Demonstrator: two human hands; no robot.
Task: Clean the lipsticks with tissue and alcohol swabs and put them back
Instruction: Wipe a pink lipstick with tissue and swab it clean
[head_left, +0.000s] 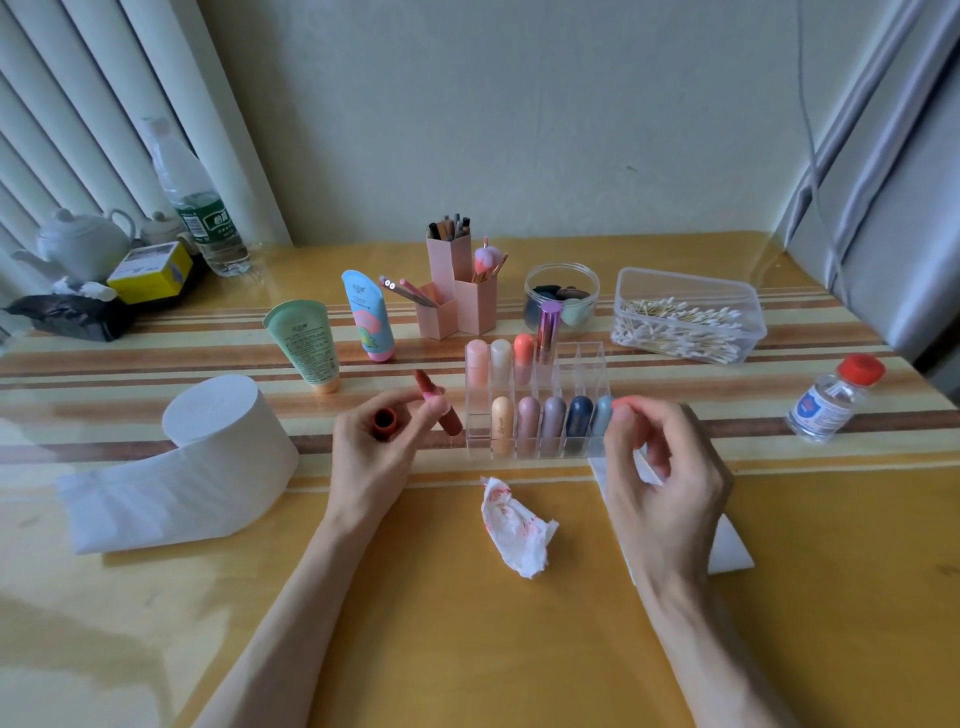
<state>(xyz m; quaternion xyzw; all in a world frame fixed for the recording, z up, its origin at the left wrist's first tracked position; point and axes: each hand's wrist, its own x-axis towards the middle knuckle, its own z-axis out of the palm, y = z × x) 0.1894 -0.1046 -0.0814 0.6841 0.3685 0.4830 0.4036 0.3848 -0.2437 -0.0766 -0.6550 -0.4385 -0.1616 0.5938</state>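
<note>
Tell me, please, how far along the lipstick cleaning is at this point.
Done, apparently: at least one wipe, since a crumpled tissue bears red smears; nine lipsticks stand in the clear organizer. In hand: the left hand holds an open lipstick and its cap; the right hand is at the organizer's front row. Left: the red-capped bottle is closed, so swabbing looks pending, then recapping and returning.

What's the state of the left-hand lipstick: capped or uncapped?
Uncapped: the lipstick shows a bare bullet, and the left hand also holds its cap.
</note>
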